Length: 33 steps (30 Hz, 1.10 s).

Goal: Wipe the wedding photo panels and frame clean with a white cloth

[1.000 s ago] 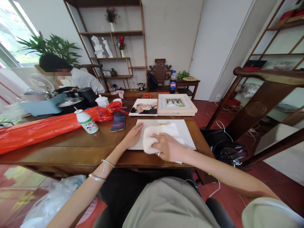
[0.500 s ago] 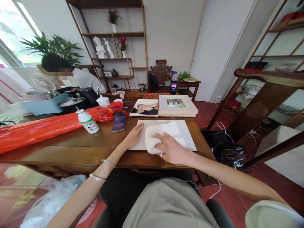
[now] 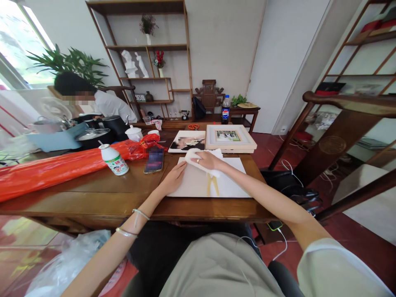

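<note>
A flat white board (image 3: 182,187) lies on the wooden table in front of me, with a yellowish forked mark (image 3: 213,185) at its middle. My left hand (image 3: 177,176) rests on the board's left side with its fingers stretched out flat, holding nothing. In my right hand (image 3: 208,160) is a fluffy white cloth (image 3: 216,170), pressed on the far part of the board. The fingers curl over the cloth, and a ring shows on one of them. Part of the cloth is hidden under the hand.
Beyond the board lie a photo panel (image 3: 182,142) and a pale framed picture (image 3: 250,141). A cola bottle (image 3: 225,111) and orange-handled scissors (image 3: 194,127) are behind them. A phone (image 3: 154,160), a white bottle (image 3: 114,160) and red plastic wrap (image 3: 62,167) lie left. A person (image 3: 113,103) sits far left.
My right hand has slid the cloth away from me toward the board's far edge, uncovering the yellowish mark. My left hand stays on the board's left side.
</note>
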{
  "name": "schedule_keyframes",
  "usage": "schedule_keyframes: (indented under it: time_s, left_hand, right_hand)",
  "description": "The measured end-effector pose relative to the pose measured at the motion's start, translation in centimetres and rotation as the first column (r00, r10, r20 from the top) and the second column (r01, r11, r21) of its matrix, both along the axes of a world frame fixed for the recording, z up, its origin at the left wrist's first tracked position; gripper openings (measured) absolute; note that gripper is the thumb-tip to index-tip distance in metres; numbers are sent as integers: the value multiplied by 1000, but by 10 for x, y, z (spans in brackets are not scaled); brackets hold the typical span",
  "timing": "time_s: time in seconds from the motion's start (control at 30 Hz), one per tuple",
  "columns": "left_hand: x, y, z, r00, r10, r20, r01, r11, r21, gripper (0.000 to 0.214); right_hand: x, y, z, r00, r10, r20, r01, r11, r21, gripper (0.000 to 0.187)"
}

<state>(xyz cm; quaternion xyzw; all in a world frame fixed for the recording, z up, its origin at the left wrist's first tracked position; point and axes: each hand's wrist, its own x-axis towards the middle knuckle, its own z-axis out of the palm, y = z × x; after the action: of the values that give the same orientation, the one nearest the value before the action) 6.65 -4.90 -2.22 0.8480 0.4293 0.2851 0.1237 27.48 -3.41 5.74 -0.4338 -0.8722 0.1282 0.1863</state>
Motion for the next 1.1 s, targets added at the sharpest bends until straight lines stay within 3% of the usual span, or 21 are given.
schedule_keyframes:
  time_s: [0.17, 0.3, 0.4, 0.63, 0.8, 0.93, 1.03, 1.1]
  left_hand:
    - [1, 0, 2, 1000, -5, 15, 5, 1000, -2, 46]
    - [3, -3, 5, 1000, -17, 18, 17, 1000, 18, 45]
    - [3, -3, 6, 1000, -21, 8, 20, 1000, 19, 46]
    - [0, -1, 2, 1000, 11, -10, -11, 1000, -21, 48]
    - [0, -1, 2, 1000, 16, -10, -17, 1000, -18, 47]
    - [0, -2, 2, 1000, 9, -15, -9, 1000, -12, 48]
    - [0, -2, 2, 1000, 7, -17, -7, 1000, -6, 49]
    - [1, -2, 1, 1000, 10, -13, -10, 1000, 1, 49]
  right_hand:
    - [-34, 33, 9, 997, 66, -38, -69, 994, -87, 45]
    - [-57, 33, 14, 985, 115, 128, -110, 993, -47, 40]
    - [-54, 26, 19, 964, 112, 242, -123, 992, 31, 39]
    - [4, 9, 22, 911, 60, 408, -109, 989, 97, 34]
    - [51, -30, 7, 919, 12, 395, -115, 964, 238, 20]
    - [86, -60, -3, 914, -125, 386, 16, 961, 275, 19]
    - [102, -81, -8, 907, -191, 374, 82, 954, 288, 20]
    - [104, -103, -10, 913, -173, 369, 61, 953, 297, 18]
